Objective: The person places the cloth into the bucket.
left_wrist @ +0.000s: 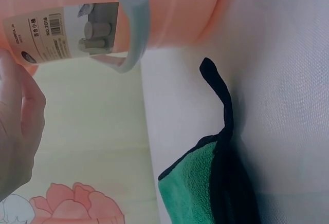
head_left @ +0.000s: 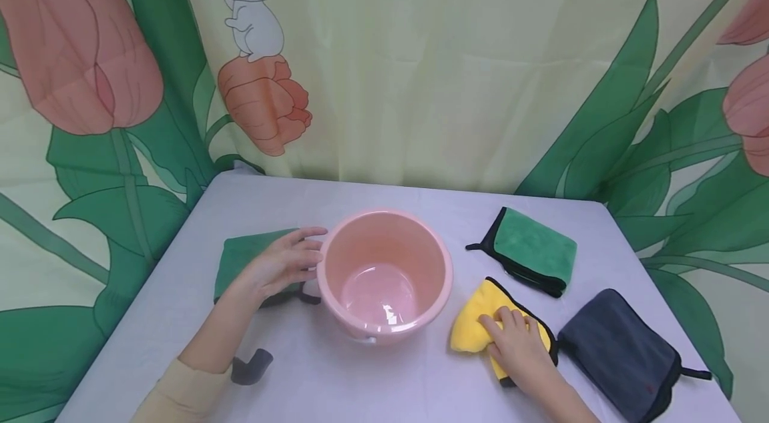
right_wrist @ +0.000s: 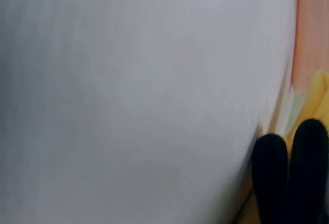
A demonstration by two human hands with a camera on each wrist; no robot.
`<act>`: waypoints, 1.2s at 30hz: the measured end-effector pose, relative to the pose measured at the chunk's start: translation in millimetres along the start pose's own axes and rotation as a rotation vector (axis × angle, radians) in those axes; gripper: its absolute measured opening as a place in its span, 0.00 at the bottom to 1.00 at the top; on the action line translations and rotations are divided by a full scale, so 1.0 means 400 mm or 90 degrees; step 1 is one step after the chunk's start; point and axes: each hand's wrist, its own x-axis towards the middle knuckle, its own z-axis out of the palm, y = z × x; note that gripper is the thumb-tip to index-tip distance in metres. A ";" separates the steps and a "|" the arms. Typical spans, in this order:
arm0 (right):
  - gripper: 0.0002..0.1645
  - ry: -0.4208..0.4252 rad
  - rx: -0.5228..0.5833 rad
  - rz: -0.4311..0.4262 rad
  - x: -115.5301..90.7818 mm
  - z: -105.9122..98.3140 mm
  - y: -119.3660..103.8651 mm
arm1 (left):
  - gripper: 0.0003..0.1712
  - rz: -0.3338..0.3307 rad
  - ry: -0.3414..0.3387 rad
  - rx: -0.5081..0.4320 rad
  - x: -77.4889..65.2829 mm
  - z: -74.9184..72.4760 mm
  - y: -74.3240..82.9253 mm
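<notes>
A pink bucket (head_left: 384, 223) stands upright in the middle of the table, its inside bare. At its left rim is my left hand (head_left: 285, 266), fingers extended along the outer wall; the left wrist view shows that hand (left_wrist: 18, 126) beside the bucket's label (left_wrist: 61, 33) and pale handle (left_wrist: 138, 23). Beneath the left forearm lies a folded green cloth (head_left: 240, 253), partly hidden. My right hand (head_left: 519, 346) grips a yellow cloth (head_left: 471, 326) with black edging, bunched up under its fingers. In the right wrist view, the yellow cloth (right_wrist: 316, 103) shows only at the edge.
Another folded green cloth (head_left: 535, 246) lies behind the yellow one, with a black loop. To the right is a dark grey cloth (head_left: 621, 349). A small dark strap (head_left: 251, 367) shows beside the left sleeve. A printed curtain (head_left: 420, 76) hangs behind the table (head_left: 408, 389).
</notes>
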 end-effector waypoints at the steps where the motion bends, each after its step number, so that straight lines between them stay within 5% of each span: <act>1: 0.23 0.012 0.002 0.002 0.001 -0.005 0.000 | 0.36 0.001 -0.001 0.003 0.002 -0.001 -0.001; 14: 0.24 0.133 0.000 -0.038 0.049 -0.120 0.029 | 0.35 -0.017 0.015 0.003 0.010 0.001 -0.002; 25: 0.25 0.249 0.001 -0.122 0.095 -0.216 0.055 | 0.35 -0.013 0.009 0.009 0.010 0.000 -0.003; 36: 0.21 0.269 0.018 -0.172 0.148 -0.298 0.015 | 0.34 -0.008 0.000 0.003 0.006 0.001 0.002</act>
